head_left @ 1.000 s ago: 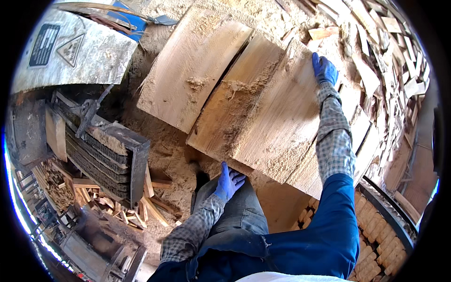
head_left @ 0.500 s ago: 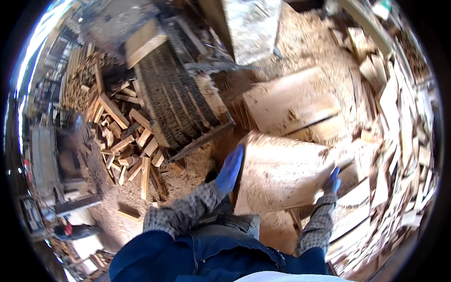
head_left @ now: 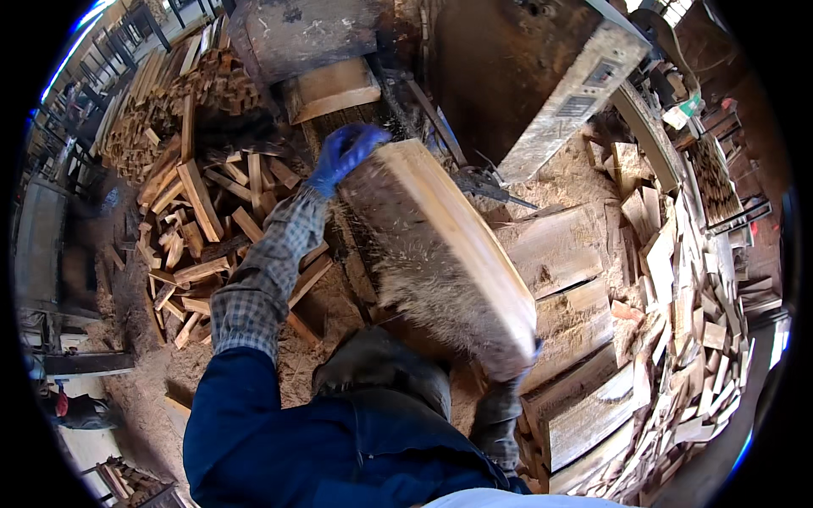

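Observation:
A thick wooden slab (head_left: 423, 245) is lifted and tilted between my hands, its pale sawn edge upward and loose sawdust sliding down its broad face. My left hand (head_left: 343, 157), in a blue glove, grips the slab's far end, close to the machine. At the near right end, my right hand (head_left: 536, 347) holds the slab; only a sliver of blue glove shows there, and the slab hides most of its fingers. Beneath the slab's far part lies the machine's dark ridged bed (head_left: 343, 241), mostly covered from view. A wooden block (head_left: 333, 90) sits at the bed's far end.
A heap of split offcuts (head_left: 199, 199) lies left of the bed, with stacked strips (head_left: 182, 110) behind it. A large rusty metal cabinet (head_left: 517, 76) stands ahead. Several slabs (head_left: 566, 330) lie on sawdust at right, beside a long pile of scrap wood (head_left: 677, 356).
The slab has come up off the stack at right, tipped on edge and swung left toward the machine bed. My left hand has moved forward with it; my right hand has moved left.

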Tool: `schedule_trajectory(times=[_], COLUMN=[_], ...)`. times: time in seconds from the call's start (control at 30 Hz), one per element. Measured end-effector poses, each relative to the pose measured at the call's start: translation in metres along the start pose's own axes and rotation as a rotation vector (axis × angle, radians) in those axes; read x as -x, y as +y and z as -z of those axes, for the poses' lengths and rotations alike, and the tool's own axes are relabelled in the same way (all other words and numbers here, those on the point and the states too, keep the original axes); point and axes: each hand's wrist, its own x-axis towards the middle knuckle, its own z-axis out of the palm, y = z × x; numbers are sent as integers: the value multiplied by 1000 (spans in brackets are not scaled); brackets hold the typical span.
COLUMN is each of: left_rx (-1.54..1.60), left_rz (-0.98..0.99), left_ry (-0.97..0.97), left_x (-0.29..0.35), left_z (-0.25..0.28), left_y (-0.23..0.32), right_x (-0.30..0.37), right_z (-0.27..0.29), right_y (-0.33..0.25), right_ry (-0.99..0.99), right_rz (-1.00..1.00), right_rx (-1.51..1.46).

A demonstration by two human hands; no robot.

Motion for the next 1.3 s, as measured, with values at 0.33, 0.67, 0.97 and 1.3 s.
schedule_trajectory(times=[0.33,0.67,0.97,1.3], left_rx=[-452,-673,-747,-1165], left_rz=[332,237,92,-253], left_ry=[307,292,338,-58], left_x=[200,187,107,102], left_z=[34,-28,49,-26], left_y=[-35,-28,-109,-16], right_x=[127,93,66,53], right_z=[-41,-224,-360,-258], right_y=[15,-33,19,-31], right_ry=[-51,-457,-480,-772], right_rz=[-393,-807,-392,-379], right_rx=[-18,176,144,-115])
